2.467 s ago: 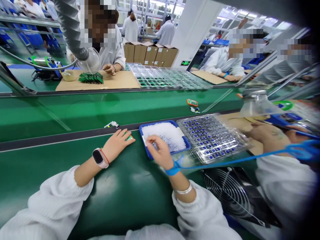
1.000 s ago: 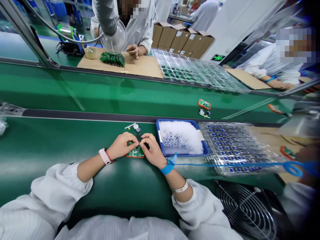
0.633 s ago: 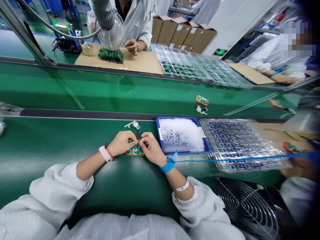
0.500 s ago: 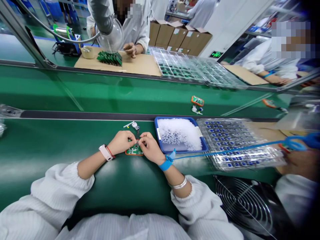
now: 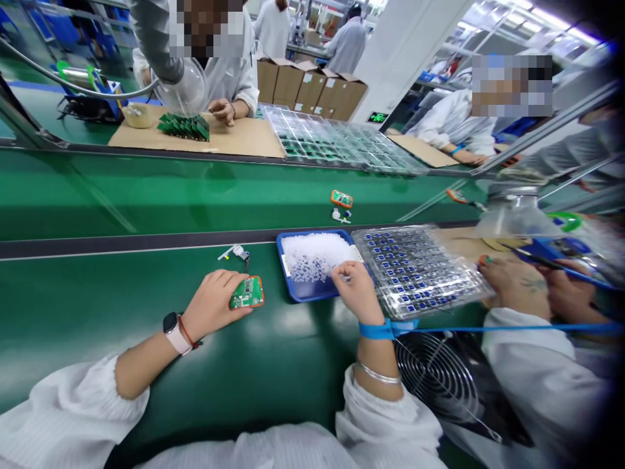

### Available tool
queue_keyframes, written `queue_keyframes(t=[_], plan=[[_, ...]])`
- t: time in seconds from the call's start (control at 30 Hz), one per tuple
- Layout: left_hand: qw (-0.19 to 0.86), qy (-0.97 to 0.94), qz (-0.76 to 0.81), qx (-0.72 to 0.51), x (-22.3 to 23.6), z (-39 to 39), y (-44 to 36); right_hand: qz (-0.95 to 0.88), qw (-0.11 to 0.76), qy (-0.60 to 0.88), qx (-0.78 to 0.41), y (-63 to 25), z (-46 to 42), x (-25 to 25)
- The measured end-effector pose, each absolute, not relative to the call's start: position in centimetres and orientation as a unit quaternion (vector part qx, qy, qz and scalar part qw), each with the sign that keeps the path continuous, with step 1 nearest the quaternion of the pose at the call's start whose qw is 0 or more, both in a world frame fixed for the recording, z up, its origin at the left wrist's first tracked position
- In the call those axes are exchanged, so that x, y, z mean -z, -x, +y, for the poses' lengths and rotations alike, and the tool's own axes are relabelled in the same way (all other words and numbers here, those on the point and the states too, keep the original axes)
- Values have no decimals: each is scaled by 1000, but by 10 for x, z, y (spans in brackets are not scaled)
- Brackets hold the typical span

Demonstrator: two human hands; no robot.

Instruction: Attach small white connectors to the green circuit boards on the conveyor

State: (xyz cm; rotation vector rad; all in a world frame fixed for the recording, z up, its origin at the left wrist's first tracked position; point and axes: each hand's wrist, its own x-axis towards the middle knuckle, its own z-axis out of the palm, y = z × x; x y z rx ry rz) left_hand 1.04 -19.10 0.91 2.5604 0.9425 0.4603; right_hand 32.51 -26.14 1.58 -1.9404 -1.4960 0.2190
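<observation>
My left hand is closed around a green circuit board in an orange casing, gripping it by its left side just above the green bench. Over the right part of a blue tray is my right hand. Its thumb and fingertips are pinched together, and whatever is between them is too small to make out. Small white plastic pieces fill much of that tray. Behind the board lies a white connector part with a dark wire and a white strip beside it.
A clear blister tray of small blue-faced parts stands right of the blue tray. A black fan grille is at the lower right, near a co-worker's hands. On the belt lies another orange-cased board.
My right hand has left the circuit board and moved right to the blue tray. My left hand now holds the board alone, a little further left. The view has shifted right.
</observation>
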Motion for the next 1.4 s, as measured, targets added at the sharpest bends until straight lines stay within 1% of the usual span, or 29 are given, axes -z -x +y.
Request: queue_keyframes(t=[0.07,0.13,0.37,0.5,0.57,0.67,0.7,0.77,0.87,0.97,1.13,1.27,1.4], plan=[[178,-905,348,-168,-7,-189,-15,-588,284,750,-105,-337,-264,-8],[178,-906,346,-168,-6,-187,-16,-595,259,753,-104,-338,-265,-2],[202,-912,322,-156,-3,-184,-11,-605,235,755,-93,-334,-262,7],[217,-908,319,-161,-3,-183,-9,-623,219,746,-90,-334,-262,2],[236,-900,324,-172,-4,-182,-9,-622,247,738,-79,-324,-260,-7],[286,-870,333,-225,-7,-179,-13,-627,351,690,-88,-285,-254,-22],[306,-856,334,-248,-8,-177,-15,-641,380,658,-113,-268,-251,-26],[345,-828,332,-291,-10,-174,-19,-674,405,594,-172,-234,-244,-28],[374,-809,324,-317,-11,-171,-24,-682,417,549,-244,-196,-234,-19],[368,-816,314,-316,-8,-170,-25,-667,421,546,-280,-185,-226,-5],[357,-822,319,-310,0,-168,-24,-668,409,547,-296,-190,-224,6],[342,-831,342,-275,2,-167,-26,-679,383,548,-304,-192,-222,9],[343,-831,365,-242,-2,-164,-30,-676,383,557,-294,-190,-218,12]])
